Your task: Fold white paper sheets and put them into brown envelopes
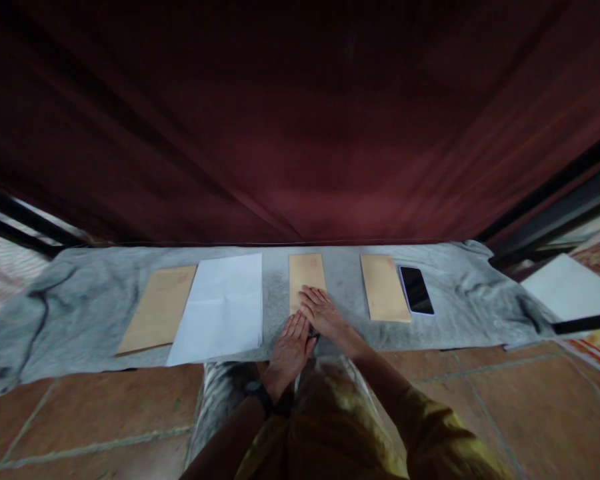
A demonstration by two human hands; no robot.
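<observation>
One envelope (pixel 305 269) lies mid-counter (pixel 341 273), long axis running front to back, printed mark (pixel 314 262) at its far right corner. Gray cloth (pixel 275 287) stretches between it and white paper (pixel 223 310) at left, a second envelope (pixel 385 290) at right. Left hand (pixel 289 350) and right hand (pixel 321 313) lie flat, fingers extended and touching, over its near end.

On cloth (pixel 343 283), left to right: first envelope (pixel 159 305), paper sheets (pixel 224 308), second envelope (pixel 304 269) under right hand (pixel 323 315), third envelope (pixel 384 288), smartphone (pixel 417 291).
</observation>
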